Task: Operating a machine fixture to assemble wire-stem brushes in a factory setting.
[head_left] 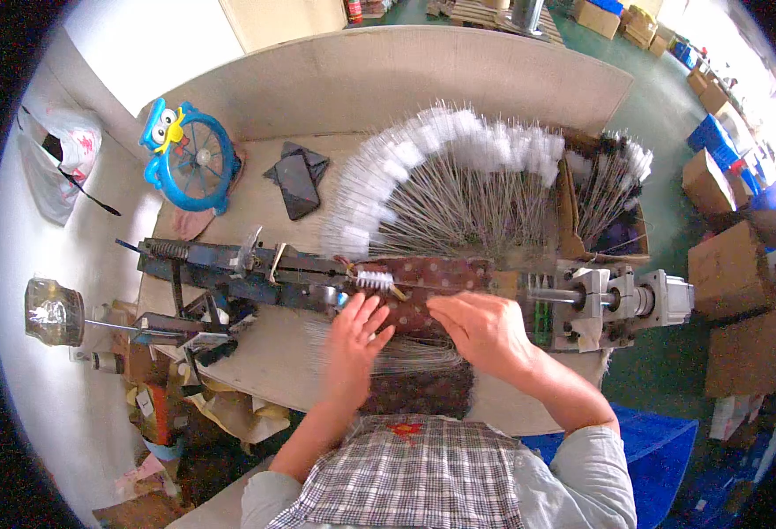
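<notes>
A small white-bristled wire brush (375, 280) lies at the middle of a long dark metal machine (300, 264), over a brown dotted cloth (441, 273). Just below the brush, my left hand (353, 339) is open, its fingers stretched toward the machine and slightly blurred. My right hand (485, 331) is closed over the dotted cloth, to the right of the brush; whatever its fingertips pinch is too thin or hidden to make out. Between my forearms, a bundle of thin metal wires (414, 357) lies along the table's near edge.
Behind the machine fans out a big heap of white-tipped wire brushes (458, 167). A cardboard box (604, 251) holds black and white brushes. At right sits a motor (668, 300) with a shaft; at left stand a blue cartoon fan (190, 163) and a dark phone (296, 187).
</notes>
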`<state>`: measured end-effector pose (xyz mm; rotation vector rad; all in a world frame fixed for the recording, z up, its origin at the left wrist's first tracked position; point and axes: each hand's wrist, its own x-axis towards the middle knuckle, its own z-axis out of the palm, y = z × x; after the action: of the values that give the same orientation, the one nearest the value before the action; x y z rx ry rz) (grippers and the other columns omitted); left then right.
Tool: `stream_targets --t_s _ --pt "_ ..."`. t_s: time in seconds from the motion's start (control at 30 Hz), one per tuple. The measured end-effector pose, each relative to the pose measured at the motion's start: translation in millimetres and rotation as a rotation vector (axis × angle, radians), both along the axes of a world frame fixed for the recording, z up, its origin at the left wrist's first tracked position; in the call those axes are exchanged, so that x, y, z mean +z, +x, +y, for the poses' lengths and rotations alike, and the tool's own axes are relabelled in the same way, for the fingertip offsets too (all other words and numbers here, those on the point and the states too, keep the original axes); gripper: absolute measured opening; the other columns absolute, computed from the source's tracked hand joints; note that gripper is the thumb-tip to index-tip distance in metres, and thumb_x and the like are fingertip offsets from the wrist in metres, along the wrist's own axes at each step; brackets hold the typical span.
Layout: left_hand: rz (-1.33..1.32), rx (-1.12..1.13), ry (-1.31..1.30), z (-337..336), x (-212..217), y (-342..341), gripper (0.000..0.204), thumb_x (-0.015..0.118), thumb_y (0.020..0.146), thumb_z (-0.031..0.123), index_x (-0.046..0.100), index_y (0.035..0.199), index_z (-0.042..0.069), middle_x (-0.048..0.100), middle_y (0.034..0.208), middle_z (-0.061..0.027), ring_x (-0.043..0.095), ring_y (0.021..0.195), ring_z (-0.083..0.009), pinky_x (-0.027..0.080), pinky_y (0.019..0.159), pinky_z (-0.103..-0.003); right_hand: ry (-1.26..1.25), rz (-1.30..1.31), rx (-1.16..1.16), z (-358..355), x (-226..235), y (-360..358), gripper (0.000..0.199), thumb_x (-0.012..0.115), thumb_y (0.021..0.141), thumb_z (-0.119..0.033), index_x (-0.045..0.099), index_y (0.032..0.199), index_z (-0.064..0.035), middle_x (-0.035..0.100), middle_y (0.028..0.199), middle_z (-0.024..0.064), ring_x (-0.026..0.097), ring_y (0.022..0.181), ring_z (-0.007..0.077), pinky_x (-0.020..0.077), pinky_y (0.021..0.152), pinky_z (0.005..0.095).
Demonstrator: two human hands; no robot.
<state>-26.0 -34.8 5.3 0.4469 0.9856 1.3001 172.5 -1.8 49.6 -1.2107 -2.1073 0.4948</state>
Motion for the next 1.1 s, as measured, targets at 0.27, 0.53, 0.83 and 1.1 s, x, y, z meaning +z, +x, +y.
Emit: stream_targets --t_s 0.27,0.53,0.83,1.1 --pt "-0.056 0.527 -0.125 -50 -80 -192 0.03 0.055 0.088 0.036 0.056 0.093 0.007 0.06 0.086 -0.0028 0.056 0.077 -0.0126 0.045 0.062 -0.025 -0.207 -0.36 0.019 -30 -69 13 0.013 0.055 0.081 -0.019 0.061 0.088 -0.0102 0.064 0.079 0.0101 0.064 0.068 0.0286 0.0509 0.057 0.0416" --pt "0.131 1.03 -0.255 -88 -83 -358 0.035 0.057 0.085 0.044 0.059 0.091 0.01 0.059 0.075 0.0009 0.054 0.068 -0.0089 0.041 0.055 -0.023 -0.209 -0.425 0.058 -31 -46 36 0.019 0.056 0.08 -0.023 0.061 0.097 -0.0149 0.063 0.078 0.0076 0.063 0.073 0.0293 0.05 0.059 0.0412" --pt "-0.022 0.732 -0.093 -62 -113 -205 0.023 0.048 0.09 0.027 0.057 0.099 0.008 0.061 0.087 -0.004 0.059 0.084 -0.0173 0.048 0.068 -0.03 -0.327 -0.517 0.078 -38 -30 41 0.023 0.056 0.08 -0.017 0.061 0.103 -0.0123 0.057 0.087 0.0084 0.06 0.079 0.0289 0.0491 0.065 0.0394" --pt "0.182 -0.012 -0.293 10 -4 20 0.024 0.063 0.078 0.021 0.052 0.094 0.008 0.051 0.074 -0.0007 0.051 0.067 -0.0142 0.046 0.065 -0.034 -0.315 -0.452 0.046 -50 -50 36 0.028 0.054 0.076 -0.007 0.055 0.103 -0.0073 0.054 0.087 0.0121 0.06 0.077 0.0317 0.0504 0.063 0.0428"
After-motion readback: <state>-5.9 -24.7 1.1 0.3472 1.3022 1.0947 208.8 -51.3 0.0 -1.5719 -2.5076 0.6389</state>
